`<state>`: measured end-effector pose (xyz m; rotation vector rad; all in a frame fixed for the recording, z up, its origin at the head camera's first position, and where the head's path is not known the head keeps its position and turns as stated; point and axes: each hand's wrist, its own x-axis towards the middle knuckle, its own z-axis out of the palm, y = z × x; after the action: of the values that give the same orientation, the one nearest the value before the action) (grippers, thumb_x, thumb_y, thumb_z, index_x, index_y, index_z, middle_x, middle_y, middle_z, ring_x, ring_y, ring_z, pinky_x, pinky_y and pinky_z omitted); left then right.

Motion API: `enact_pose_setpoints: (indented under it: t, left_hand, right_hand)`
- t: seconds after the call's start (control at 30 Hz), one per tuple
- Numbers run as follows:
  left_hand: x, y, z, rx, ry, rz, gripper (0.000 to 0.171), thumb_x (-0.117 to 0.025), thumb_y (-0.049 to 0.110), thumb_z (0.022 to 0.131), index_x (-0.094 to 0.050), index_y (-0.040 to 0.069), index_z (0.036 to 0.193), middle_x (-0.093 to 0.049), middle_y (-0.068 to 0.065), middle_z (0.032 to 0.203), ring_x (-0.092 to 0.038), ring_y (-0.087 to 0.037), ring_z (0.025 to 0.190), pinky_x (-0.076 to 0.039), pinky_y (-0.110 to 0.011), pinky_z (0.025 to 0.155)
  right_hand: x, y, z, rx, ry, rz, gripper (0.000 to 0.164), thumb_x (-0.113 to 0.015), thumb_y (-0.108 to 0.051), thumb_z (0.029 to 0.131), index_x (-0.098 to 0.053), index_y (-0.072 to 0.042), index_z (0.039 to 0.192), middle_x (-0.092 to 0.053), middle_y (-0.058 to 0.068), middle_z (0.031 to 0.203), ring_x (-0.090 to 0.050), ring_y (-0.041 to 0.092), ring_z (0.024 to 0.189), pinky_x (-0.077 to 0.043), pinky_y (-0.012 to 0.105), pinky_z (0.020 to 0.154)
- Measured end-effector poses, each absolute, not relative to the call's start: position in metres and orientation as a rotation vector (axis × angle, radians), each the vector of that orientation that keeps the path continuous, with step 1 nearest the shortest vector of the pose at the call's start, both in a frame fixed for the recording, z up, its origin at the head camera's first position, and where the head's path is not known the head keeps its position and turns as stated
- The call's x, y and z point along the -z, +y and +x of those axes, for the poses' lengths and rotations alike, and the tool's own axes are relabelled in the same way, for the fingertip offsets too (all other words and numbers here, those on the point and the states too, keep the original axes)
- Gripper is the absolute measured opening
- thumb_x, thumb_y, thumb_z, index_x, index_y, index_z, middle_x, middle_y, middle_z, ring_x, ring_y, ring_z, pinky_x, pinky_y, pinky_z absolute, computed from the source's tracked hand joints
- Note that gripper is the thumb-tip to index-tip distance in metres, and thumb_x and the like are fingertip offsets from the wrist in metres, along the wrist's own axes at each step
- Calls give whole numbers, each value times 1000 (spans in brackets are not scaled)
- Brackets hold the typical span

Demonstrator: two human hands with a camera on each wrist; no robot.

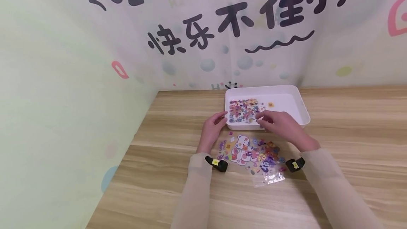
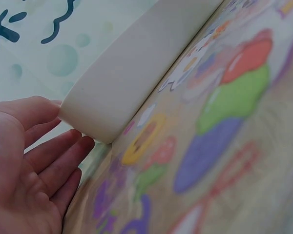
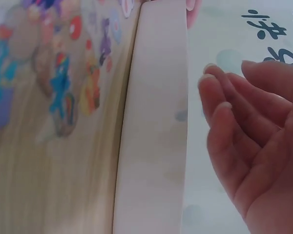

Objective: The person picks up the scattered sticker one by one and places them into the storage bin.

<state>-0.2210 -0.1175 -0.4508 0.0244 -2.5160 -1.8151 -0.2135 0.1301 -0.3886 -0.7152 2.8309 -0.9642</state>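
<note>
A white rectangular tray (image 1: 279, 103) stands near the back of the table, with a pile of small colourful stickers (image 1: 243, 110) in its left part. My left hand (image 1: 212, 130) is at the tray's front left corner; in the left wrist view its fingertips touch that corner, the fingers nearly straight. Over the tray's front rim reaches my right hand (image 1: 281, 124), fingers loosely bent and thumb apart. The right wrist view shows nothing between those fingers. In front of the tray lie more stickers (image 1: 243, 151), some with a white bear, among clear plastic film (image 1: 273, 178).
The wooden table (image 1: 165, 186) meets a printed wall cloth (image 1: 197, 63) behind the tray and a pale cloth (image 1: 63, 98) on the left. One orange sticker (image 1: 271, 105) lies apart inside the tray. Black wrist cameras (image 1: 219, 164) sit on both sleeves.
</note>
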Motion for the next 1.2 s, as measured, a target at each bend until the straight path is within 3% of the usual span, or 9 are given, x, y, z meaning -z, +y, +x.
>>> enact_pose_setpoints:
  t: [0.2, 0.5, 0.67, 0.93, 1.2]
  left_hand:
    - [452, -118, -222, 1797, -2523, 30, 28, -57, 38, 85, -57, 37, 113, -56, 14, 114, -51, -2, 102, -43, -24, 88]
    - [451, -117, -221, 1823, -2500, 0, 29, -56, 31, 87, -57, 33, 116, -55, 15, 115, -51, -4, 104, -43, -25, 88]
    - [452, -117, -221, 1827, -2512, 26, 29, -56, 33, 87, -56, 35, 116, -54, 16, 116, -51, -3, 105, -43, -24, 89]
    - [453, -117, -220, 1818, -2522, 32, 28, -55, 35, 87, -56, 37, 115, -53, 16, 117, -50, -3, 106, -43, -25, 89]
    - [451, -117, -221, 1844, -2506, 15, 30, -55, 32, 88, -56, 33, 117, -54, 15, 117, -50, -4, 106, -43, -26, 89]
  right_hand:
    - [391, 137, -208, 896, 2812, -740, 24, -56, -26, 88, -62, -13, 107, -63, 0, 86, -54, 11, 67, -46, 27, 58]
    - [390, 142, -197, 665, 2785, -776, 27, -56, -24, 88, -62, -8, 109, -63, 0, 88, -58, 15, 80, -49, 40, 74]
    - [391, 141, -196, 596, 2736, -773, 32, -57, -27, 87, -60, -7, 111, -60, -3, 83, -55, 11, 73, -49, 37, 71]
    - [392, 144, -197, 536, 2692, -765, 19, -64, -24, 82, -61, -10, 95, -51, -3, 71, -46, 14, 64, -39, 27, 56]
    - [392, 144, -197, 501, 2669, -776, 26, -71, -29, 75, -57, -12, 87, -48, -1, 68, -44, 14, 62, -36, 26, 54]
